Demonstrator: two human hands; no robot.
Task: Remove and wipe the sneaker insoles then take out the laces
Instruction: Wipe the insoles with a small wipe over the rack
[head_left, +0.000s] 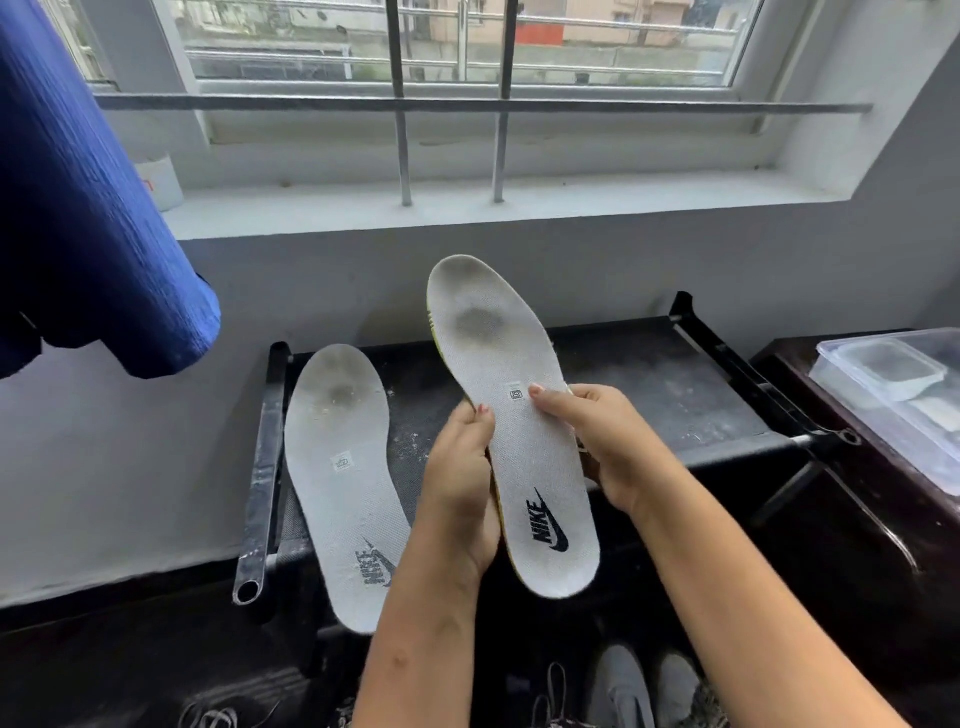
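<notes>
Both insoles out, wiping seemingly not done.
Your left hand (460, 483) and right hand (597, 441) pinch the raised insole (519, 441) by its edges, thumbs on top. The other insole (337, 483) lies left on the rack (675, 384). Both look stained, and the laces come after.

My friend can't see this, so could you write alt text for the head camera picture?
A person's left hand and right hand grip a smudged white insole above a black rack. A second insole lies on the rack beside it, beneath a barred window.
</notes>
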